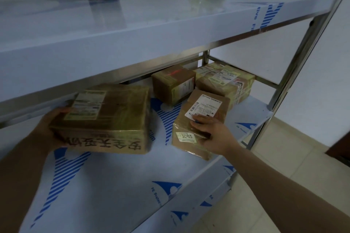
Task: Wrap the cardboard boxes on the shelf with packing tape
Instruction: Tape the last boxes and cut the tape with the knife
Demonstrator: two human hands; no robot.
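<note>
I am gripping the large box (106, 119) at its left end with the left hand (47, 128), thumb lying on top beside the shipping label and fingers curling round the near left corner. From this view I cannot tell whether its base is resting on the lower shelf (113, 185) or hanging just above it. The right hand (212, 134) is clasping the small box (204, 106), fingers curving over the top by the white label and thumb pressing the near face next to the yellow sticker. That box is sitting near the front edge of the same shelf. The relation I am weighing is this: the large box is lying with its long axis across the shelf, left to right, so its free end is pointing at the small box, with a strip of bare shelf between them. The small box is running its length away from me toward the back right. Each hand is nearest its own box, and neither can reach the other's without crossing. Both cartons are showing a glossy film that I am judging to be tape, and no roll is appearing anywhere in view, so I am expecting one hand will have to let go before any wrapping can go on. Two more boxes (173, 86) are standing at the back under the upper shelf (132, 30), well apart from both hands, and that overhang is leaving little room to lift anything straight up.
</note>
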